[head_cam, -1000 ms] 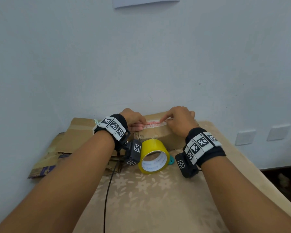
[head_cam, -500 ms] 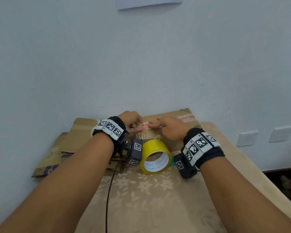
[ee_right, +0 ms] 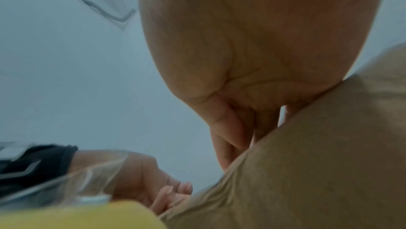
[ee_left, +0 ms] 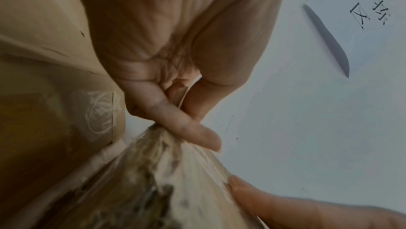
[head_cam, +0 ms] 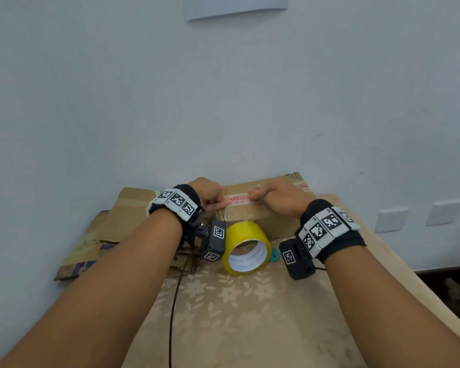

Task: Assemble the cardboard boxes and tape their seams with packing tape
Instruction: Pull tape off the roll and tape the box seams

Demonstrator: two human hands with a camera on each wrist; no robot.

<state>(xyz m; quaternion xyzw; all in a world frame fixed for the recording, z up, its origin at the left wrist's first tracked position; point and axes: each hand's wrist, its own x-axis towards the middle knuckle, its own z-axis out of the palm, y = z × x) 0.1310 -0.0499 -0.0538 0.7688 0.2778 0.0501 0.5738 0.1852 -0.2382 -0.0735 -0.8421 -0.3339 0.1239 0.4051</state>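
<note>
Cardboard box (head_cam: pixel 260 208), at the table's (head_cam: pixel 250 328) far edge against the wall: my left hand (head_cam: pixel 209 191) pinches the end of a red-printed tape strip (head_cam: pixel 238 200) at its left corner, my right hand (head_cam: pixel 279 197) presses the strip down with straight fingers. Yellow packing tape roll (head_cam: pixel 246 248) stands just before the box, between my wrists; flattened cardboard (head_cam: pixel 117 224) lies left.

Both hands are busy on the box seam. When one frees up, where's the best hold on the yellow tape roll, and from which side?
Take the yellow tape roll through its open core, which faces the person: come from the near side, fingers inside the white liner, thumb on the yellow outer band. It stands on edge just in front of the cardboard box, between the two wrists, so the right hand looks nearer its open face.
</note>
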